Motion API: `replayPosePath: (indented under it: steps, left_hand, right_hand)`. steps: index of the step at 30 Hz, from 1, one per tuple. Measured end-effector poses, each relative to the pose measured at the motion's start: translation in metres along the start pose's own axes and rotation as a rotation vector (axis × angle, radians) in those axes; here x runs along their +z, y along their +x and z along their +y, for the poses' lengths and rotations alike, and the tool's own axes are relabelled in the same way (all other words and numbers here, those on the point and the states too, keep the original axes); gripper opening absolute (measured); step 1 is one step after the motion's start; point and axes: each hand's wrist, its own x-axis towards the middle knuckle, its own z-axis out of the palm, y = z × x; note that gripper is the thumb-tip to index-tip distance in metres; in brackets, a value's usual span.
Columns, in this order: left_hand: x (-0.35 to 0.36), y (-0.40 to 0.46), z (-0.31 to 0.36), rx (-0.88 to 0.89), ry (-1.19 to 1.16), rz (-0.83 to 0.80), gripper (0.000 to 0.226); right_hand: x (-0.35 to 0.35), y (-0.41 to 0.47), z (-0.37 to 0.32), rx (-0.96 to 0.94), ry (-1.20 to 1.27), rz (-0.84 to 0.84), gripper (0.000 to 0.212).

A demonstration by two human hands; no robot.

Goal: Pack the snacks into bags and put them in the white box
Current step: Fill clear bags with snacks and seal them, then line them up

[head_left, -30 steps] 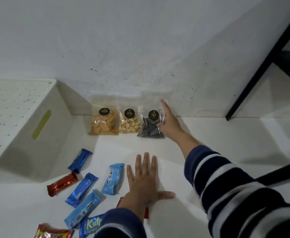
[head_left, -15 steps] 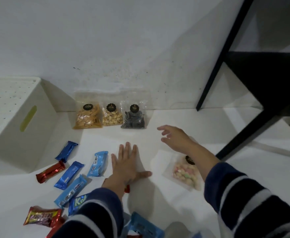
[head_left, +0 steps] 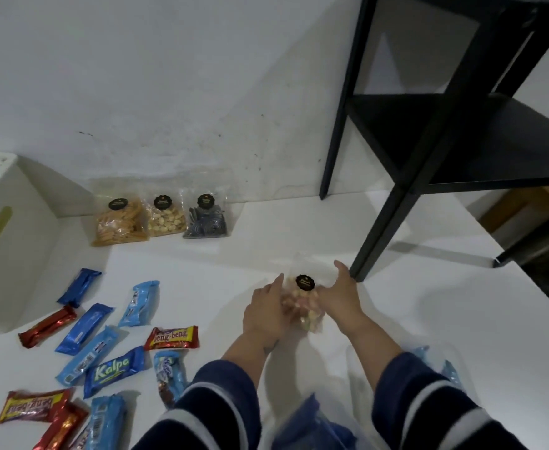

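A clear bag of pink and yellow sweets (head_left: 305,300) with a black round label sits on the white floor between my hands. My left hand (head_left: 265,315) grips its left side and my right hand (head_left: 343,295) grips its right side. Against the wall stand three more clear bags: orange sticks (head_left: 118,220), pale nuts (head_left: 164,217) and black liquorice wheels (head_left: 205,219). The white box (head_left: 10,235) with a yellow handle slot stands at the far left. Several wrapped bars lie on the floor at the left, among them a blue Kalpa bar (head_left: 114,371) and a red Beng-beng bar (head_left: 172,337).
A black shelf unit (head_left: 439,138) stands at the right, one leg (head_left: 382,235) coming down just beyond my right hand. Blue plastic bags (head_left: 318,427) lie near my sleeves at the bottom. The white wall runs behind the bags.
My right hand left the liquorice bag by the wall and came back to the sweets bag. My left hand lifted off the floor and joined it. The view swung right.
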Motion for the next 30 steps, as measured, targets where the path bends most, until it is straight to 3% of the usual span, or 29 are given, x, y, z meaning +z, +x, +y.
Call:
replayPosePath:
  steps: [2,7,11,17,21,25,30]
  left_hand:
    - [0.004,-0.003,-0.004,-0.004,-0.113,0.022,0.080]
    - [0.008,-0.023,-0.015,0.008,-0.225,0.104,0.079]
    - [0.010,-0.043,-0.028,-0.018,-0.130,0.124,0.082]
    - [0.007,-0.069,-0.043,0.007,-0.188,0.146,0.092]
    - [0.011,-0.083,-0.046,0.036,-0.296,0.164,0.093]
    - [0.014,-0.092,-0.044,0.054,-0.241,0.201,0.095]
    - [0.015,-0.096,-0.047,0.054,-0.188,0.234,0.095]
  right_hand:
    - [0.000,0.008,0.002,0.060,0.062,0.073,0.066]
    - [-0.008,0.017,-0.003,0.104,0.192,0.049,0.048]
    - [-0.020,0.005,-0.015,-0.040,-0.017,-0.058,0.021]
    - [-0.037,-0.021,-0.039,-0.341,-0.468,-0.182,0.013]
    - [-0.038,-0.037,-0.041,-0.377,-0.563,-0.258,0.018]
    - [-0.033,-0.045,-0.034,-0.357,-0.636,-0.271,0.026]
    - [-0.034,-0.046,-0.028,-0.363,-0.514,-0.278,0.022]
